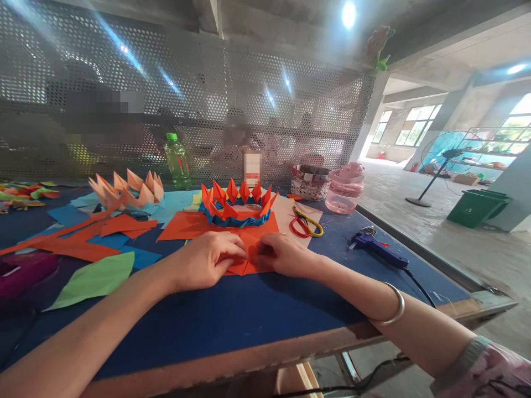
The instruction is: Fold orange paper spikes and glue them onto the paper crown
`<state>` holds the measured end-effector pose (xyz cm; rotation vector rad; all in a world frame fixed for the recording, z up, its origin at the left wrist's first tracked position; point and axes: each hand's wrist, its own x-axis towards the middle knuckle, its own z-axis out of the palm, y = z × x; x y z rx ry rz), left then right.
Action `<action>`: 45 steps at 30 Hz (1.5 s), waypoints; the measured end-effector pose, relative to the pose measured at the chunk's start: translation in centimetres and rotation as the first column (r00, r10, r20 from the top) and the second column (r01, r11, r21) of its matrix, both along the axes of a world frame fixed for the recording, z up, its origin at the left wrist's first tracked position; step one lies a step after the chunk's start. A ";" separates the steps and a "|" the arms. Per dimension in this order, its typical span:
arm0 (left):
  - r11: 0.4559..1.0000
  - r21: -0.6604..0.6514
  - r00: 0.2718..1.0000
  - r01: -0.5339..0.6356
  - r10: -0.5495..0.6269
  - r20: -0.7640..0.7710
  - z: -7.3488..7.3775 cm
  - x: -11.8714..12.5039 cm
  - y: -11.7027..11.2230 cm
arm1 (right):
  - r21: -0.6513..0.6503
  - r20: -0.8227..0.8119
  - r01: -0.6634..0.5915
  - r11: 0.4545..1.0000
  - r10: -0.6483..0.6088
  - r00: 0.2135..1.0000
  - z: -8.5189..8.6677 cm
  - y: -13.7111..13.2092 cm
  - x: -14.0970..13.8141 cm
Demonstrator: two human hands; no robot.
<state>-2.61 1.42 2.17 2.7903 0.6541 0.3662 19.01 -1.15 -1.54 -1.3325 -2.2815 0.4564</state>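
My left hand point(207, 258) and my right hand point(282, 255) meet over a small orange folded paper piece point(244, 265) on the blue table point(232, 315). Both hands have their fingers curled and pinched onto the paper, pressing it against the table. Just behind them stands a ring-shaped paper crown point(235, 207) of orange points on a blue base, sitting on a flat orange sheet point(186, 225). My right wrist wears a silver bangle point(392, 309).
Red-and-yellow scissors point(306, 224) and a blue glue gun point(375, 246) with its cord lie to the right. A pale orange paper crown point(128, 188), loose coloured sheets, a green bottle point(177, 160), a pink jar point(345, 188) and a perforated metal screen point(186, 94) stand behind. The table's front edge point(265, 359) is near me.
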 end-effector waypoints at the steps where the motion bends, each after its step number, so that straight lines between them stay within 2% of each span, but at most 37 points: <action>1: 1.000 0.004 1.000 0.002 -0.002 0.003 0.1 -0.1 0.0 | -0.010 -0.003 -0.003 1.000 0.003 1.000 0.0 0.0 0.0; 8: 1.000 -0.006 0.997 -0.003 0.003 -0.077 0.2 -1.1 0.4 | 0.016 0.020 -0.005 1.000 0.005 1.000 -0.2 0.2 0.0; 12: 1.000 0.004 0.999 0.003 -0.003 -0.047 -0.3 -0.9 1.2 | 0.022 0.016 -0.006 1.000 0.005 1.000 -0.2 0.2 0.0; 15: 1.000 -0.024 1.000 0.005 -0.005 -0.008 -0.2 -0.7 1.2 | 0.004 -0.003 0.001 1.000 -0.001 1.000 -0.1 0.1 0.0; 20: 0.967 -0.253 0.999 0.026 -0.036 -0.033 0.7 -0.3 0.2 | 0.011 -0.036 0.013 1.000 -0.013 0.999 0.3 -0.1 -0.2; 24: 0.930 -0.367 0.999 0.005 -0.018 -0.032 0.5 0.1 0.0 | -0.072 -0.069 -0.008 0.997 0.003 0.998 0.4 -0.3 -0.2; 31: 0.925 -0.345 0.988 -0.156 0.150 -0.044 -0.8 0.5 0.3 | -0.176 -0.102 -0.082 0.981 0.065 0.993 0.5 -0.5 -0.1; 38: 0.907 -0.324 0.963 -0.270 0.262 -0.069 -1.1 1.1 0.0 | -0.202 -0.114 -0.087 0.975 0.065 0.991 0.8 -0.6 -0.2; 45: 0.898 -0.336 0.957 -0.285 0.287 -0.045 -1.3 1.3 -0.1 | -0.229 -0.133 -0.101 0.968 0.072 0.988 0.9 -0.6 -0.2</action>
